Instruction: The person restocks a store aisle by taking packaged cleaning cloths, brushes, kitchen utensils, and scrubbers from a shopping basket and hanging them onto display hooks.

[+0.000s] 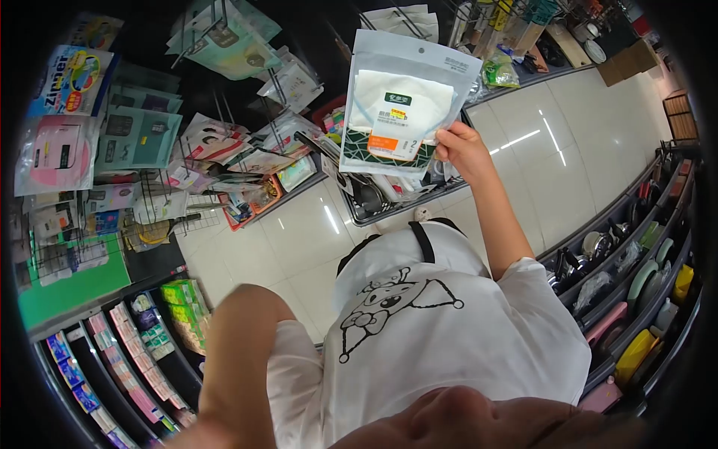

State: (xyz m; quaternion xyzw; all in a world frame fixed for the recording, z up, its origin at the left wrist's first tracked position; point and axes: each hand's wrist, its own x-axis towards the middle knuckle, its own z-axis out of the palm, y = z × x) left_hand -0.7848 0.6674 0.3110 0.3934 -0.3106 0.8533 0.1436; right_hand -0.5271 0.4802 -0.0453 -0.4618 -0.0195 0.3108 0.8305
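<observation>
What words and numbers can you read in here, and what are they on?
"Zipper": on the blue-lettered package hanging at the upper left.
"2": low on the front of the pale pack in the right hand.
Too small or blurred to read surely: the pale pack's other writing, and the print on the pink pack, the teal packs and the small boxes at lower left.
</observation>
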